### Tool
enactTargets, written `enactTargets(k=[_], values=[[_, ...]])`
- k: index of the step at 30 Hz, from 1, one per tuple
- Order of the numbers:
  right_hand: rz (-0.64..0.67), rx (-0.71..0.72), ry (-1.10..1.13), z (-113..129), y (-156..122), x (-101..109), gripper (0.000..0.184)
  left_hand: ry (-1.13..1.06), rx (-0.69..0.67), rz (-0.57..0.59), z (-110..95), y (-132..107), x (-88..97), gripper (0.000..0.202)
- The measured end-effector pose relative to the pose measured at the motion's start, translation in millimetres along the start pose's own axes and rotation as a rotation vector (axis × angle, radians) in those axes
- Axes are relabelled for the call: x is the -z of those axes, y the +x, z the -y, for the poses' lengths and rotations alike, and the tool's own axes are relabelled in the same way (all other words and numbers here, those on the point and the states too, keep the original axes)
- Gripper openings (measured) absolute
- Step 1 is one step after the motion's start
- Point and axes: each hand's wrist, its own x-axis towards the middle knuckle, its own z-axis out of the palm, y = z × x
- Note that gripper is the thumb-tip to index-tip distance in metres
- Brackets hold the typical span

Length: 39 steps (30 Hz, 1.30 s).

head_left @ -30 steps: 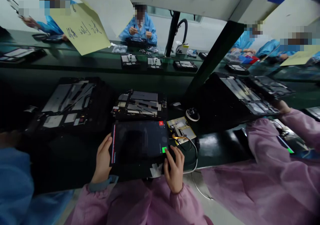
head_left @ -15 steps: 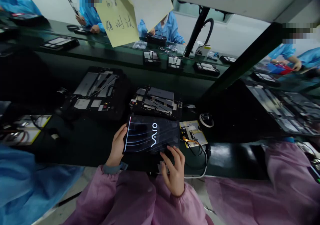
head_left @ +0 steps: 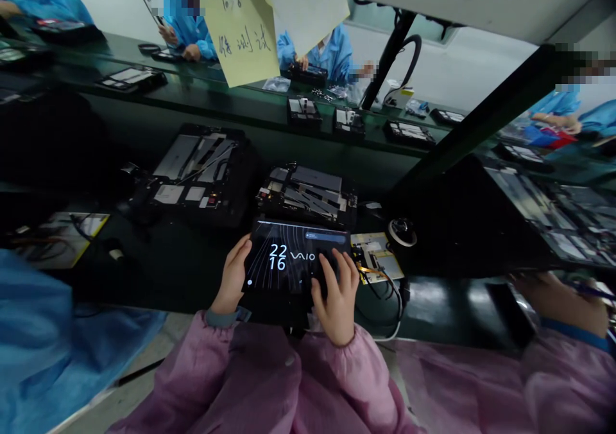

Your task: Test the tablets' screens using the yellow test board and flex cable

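A tablet (head_left: 283, 273) lies in front of me, its lit screen showing "22 16" and "VAIO" in landscape layout. My left hand (head_left: 233, 277) grips the tablet's left edge, thumb side against the frame. Over the right part of the screen, my right hand (head_left: 337, 293) has its fingers spread, fingertips at or just above the glass; contact cannot be made out. Just behind the tablet sits a stack of opened tablet bodies (head_left: 308, 193) with bare batteries and boards. Beside my right hand lies a yellow-edged circuit board (head_left: 380, 254) with cables attached.
Another stack of opened devices (head_left: 197, 164) stands back left. A round roll (head_left: 402, 232) sits right of the board. Paper notes (head_left: 243, 39) hang ahead, near a slanted dark post (head_left: 481, 113). Co-workers in blue sit across the bench; a pink-sleeved neighbour's arm (head_left: 568, 312) reaches in at right.
The tablet's screen has switched from a sideways VAIO picture to a landscape lock screen with the time. My right hand has moved up over the screen. The neighbour's arm at right has come forward.
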Motion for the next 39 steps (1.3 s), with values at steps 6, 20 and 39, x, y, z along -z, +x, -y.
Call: enactTargets(k=[6, 20, 39], values=[[0.039, 0.035, 0.062, -4.1, -26.6, 10.3, 0.034, 0.001, -0.019, 0.021, 1.6, 1.7, 0.0, 0.044], [0.048, 0.051, 0.069, 0.3, -7.9, 6.2, 0.037, -0.024, -0.028, -0.005, -3.0, 0.0, -3.1, 0.041], [0.109, 0.068, 0.142, 8.4, -42.7, 4.3, 0.029, 0.006, -0.040, 0.003, 1.7, 3.1, -0.7, 0.046]])
